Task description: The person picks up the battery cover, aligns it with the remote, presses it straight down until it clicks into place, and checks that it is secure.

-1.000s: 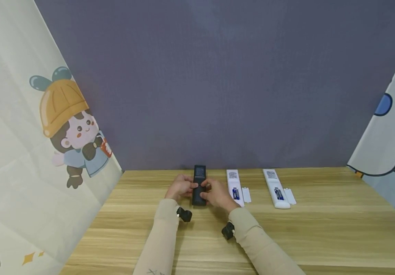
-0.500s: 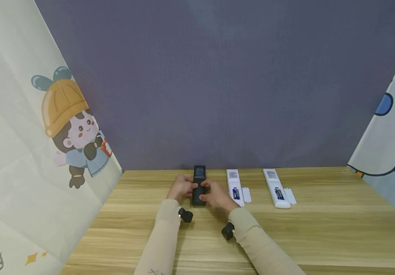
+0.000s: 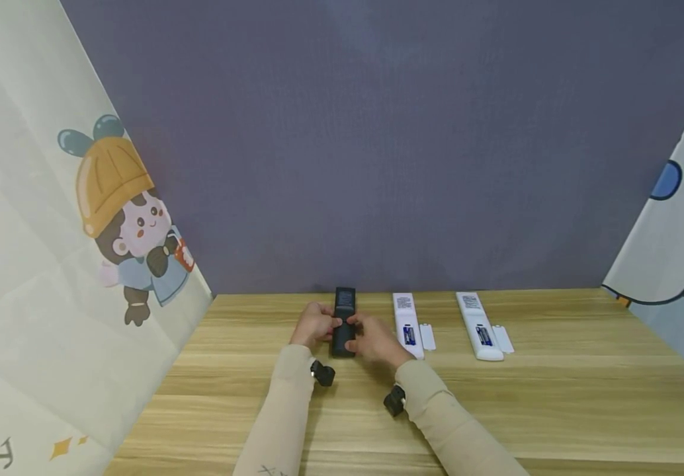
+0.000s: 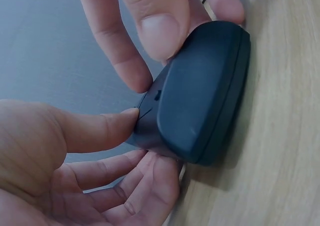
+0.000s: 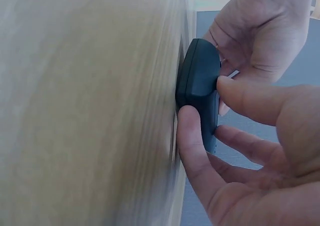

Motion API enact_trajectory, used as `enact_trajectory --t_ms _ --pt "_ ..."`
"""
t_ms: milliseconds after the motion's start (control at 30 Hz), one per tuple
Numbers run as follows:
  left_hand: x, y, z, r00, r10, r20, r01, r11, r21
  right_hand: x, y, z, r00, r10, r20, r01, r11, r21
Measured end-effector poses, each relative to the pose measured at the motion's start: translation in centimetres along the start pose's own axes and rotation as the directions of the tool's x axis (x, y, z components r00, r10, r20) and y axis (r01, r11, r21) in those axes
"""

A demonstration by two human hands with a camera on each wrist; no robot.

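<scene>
A black remote control [image 3: 344,347] lies back side up on the wooden table, its far end near the grey partition. My left hand [image 3: 313,324] grips its left side; the thumb rests on the back and the other fingers curl along the edge, as the left wrist view shows. From the right, my right hand [image 3: 376,340] holds the same remote, its thumb on the back near the closer end and its index fingertip farther up. In the right wrist view, another right finger [image 5: 190,128] lies along the remote's side. The fingers partly hide its middle.
Two white remote controls, one nearer [image 3: 403,314] and one farther right [image 3: 474,317], lie back up with batteries showing. A loose white battery cover sits beside each, the left cover [image 3: 428,337] and the right cover [image 3: 503,339]. A grey partition [image 3: 378,165] borders the table's back.
The black remote control has shifted very slightly left, and both hands keep nearly the same hold. The white remote controls and covers stay where they were.
</scene>
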State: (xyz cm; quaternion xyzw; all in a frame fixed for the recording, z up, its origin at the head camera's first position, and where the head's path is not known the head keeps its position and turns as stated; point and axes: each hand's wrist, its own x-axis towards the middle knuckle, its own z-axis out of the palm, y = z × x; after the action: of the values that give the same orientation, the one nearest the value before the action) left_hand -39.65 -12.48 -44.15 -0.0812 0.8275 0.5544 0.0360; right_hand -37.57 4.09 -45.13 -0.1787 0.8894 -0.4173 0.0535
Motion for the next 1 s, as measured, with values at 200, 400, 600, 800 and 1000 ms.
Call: enact_trajectory --t_ms 200,400,600,800,1000 --pt "0.01 -0.06 0.11 1.0 0.013 -0.005 -0.013 1.0 0.024 -0.01 -0.03 0.02 1.0 0.01 0.019 -0.009 0.999 -0.044" --pt "0.0 -0.13 0.24 1.0 0.017 -0.025 -0.015 0.999 0.045 -0.14 -0.02 0.04 0.999 0.024 0.033 -0.022 0.999 -0.033" --pt "-0.22 0.08 0.42 0.998 0.03 -0.053 -0.025 0.996 0.085 -0.23 -0.09 0.03 0.999 0.026 0.027 -0.025 0.998 -0.052" --pt "-0.22 0.16 0.56 0.996 0.047 -0.074 -0.037 0.99 0.134 -0.19 -0.07 0.05 0.999 0.009 0.034 -0.006 0.997 -0.076" --pt "-0.23 0.13 0.55 0.994 0.062 -0.092 -0.045 0.984 0.17 -0.17 -0.13 0.07 1.0 -0.004 0.029 0.006 0.996 -0.088"
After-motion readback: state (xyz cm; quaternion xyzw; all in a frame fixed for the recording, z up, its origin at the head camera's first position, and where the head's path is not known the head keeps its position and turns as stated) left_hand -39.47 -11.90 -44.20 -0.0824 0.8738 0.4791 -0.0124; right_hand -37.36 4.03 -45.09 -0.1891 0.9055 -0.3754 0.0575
